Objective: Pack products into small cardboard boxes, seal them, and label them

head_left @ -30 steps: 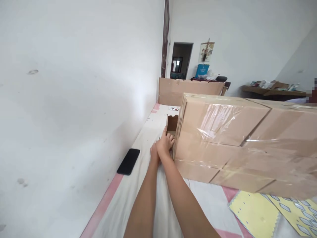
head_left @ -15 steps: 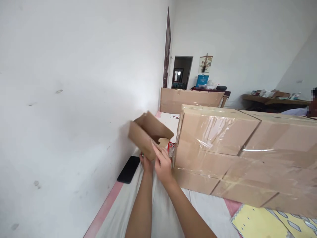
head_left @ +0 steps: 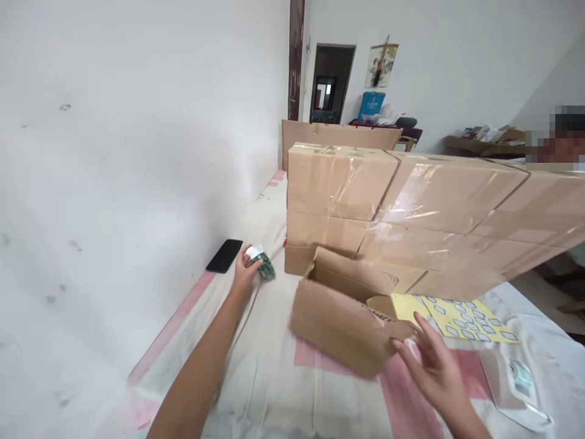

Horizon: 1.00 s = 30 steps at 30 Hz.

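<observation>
Big wall of taped cartons (head_left: 411, 225) here, spanning the right side and blocking the view of the surface behind; a black phone (head_left: 224, 256) lies over by the wall (head_left: 114, 183), and yellow patterned sheets (head_left: 470, 317) sit at the foot of the cartons. Now the hands: the left hand (head_left: 247, 268) is curled around a white-capped green container (head_left: 264, 265), just beside the phone, while the right hand (head_left: 432, 360) pinches the near-right end of an open-topped cardboard box (head_left: 338, 323), tilted in front of the cartons; whether it touches the cloth, can't tell. Underneath, a wrinkled white-and-pink cloth (head_left: 274, 366); beyond, a dark doorway (head_left: 331, 85), a hanging picture (head_left: 382, 64), and a person (head_left: 567, 140) at far right.
</observation>
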Motion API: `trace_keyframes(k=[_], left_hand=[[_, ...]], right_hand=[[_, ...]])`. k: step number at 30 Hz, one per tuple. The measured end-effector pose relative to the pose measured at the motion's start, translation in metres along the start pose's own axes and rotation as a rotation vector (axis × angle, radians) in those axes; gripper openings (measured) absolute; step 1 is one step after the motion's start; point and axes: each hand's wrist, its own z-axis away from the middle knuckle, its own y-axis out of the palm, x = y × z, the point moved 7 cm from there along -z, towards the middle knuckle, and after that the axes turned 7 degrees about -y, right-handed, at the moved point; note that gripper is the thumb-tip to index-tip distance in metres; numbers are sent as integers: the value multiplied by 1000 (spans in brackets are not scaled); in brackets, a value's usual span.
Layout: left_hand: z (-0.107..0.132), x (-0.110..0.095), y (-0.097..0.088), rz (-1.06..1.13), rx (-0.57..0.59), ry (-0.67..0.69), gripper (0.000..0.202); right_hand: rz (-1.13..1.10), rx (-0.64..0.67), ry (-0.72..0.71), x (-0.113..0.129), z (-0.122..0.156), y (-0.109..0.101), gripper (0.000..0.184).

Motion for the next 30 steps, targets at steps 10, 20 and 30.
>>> trace_keyframes(k=[10, 20, 30], left_hand=[[135, -167, 48, -516, 73, 543, 51], [259, -247, 164, -340, 475, 932, 92], [249, -127, 123, -1259, 384, 727, 24]], right_hand=[[176, 177, -128, 73, -22, -103, 45], [-317, 319, -222, 163, -63, -24, 61], [-94, 840, -14, 101, -124, 28, 49]])
